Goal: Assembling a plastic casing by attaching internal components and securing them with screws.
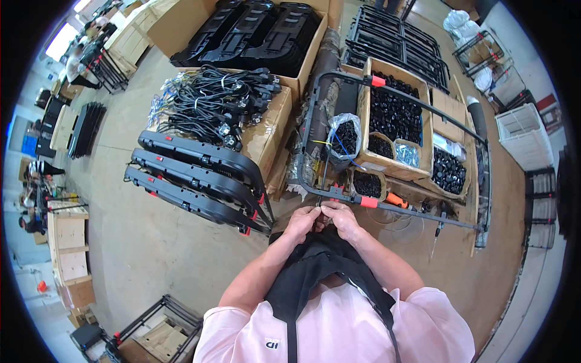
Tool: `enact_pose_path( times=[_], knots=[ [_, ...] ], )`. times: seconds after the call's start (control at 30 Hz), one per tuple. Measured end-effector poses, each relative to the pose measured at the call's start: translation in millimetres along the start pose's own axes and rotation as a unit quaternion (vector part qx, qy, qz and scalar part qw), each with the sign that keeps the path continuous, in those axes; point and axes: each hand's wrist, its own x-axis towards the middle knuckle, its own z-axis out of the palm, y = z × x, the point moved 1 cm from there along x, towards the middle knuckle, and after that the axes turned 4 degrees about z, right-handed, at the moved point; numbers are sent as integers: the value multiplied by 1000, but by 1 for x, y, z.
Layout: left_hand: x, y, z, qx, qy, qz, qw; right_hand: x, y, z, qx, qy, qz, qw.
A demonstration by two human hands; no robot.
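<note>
My left hand and my right hand meet in front of my body, thumbs and fingertips pinched together. What they hold between them is too small to make out. Just beyond the fingertips runs the near bar of a black tubular frame with red sleeves. A small bracket with red parts sits on that bar, close to my hands. A thin dark cable rises from about there toward a clear plastic bag of small black parts, where yellow and blue strands also show.
Inside the frame stand a carton of black parts, a bag of silver screws and an orange-handled tool. On the left, bundled black cables lie on a carton beside several black curved frames. Black moulded panels fill a carton behind.
</note>
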Motion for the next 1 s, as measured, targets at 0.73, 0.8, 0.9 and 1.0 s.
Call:
enact_pose_path(
  times=[0.73, 0.8, 0.9, 1.0],
  knots=[
    [-13, -23, -29, 167, 29, 262, 950, -22, -124, 64, -750, -225, -370, 500],
    [-14, -21, -32, 164, 36, 264, 950, -21, -126, 58, -726, -200, -387, 532],
    [-9, -26, -35, 154, 36, 270, 950, -13, -127, 50, -726, -206, -341, 560],
    [-8, -29, -38, 99, 16, 245, 964, -16, -133, 56, -688, -208, -332, 610]
  ],
)
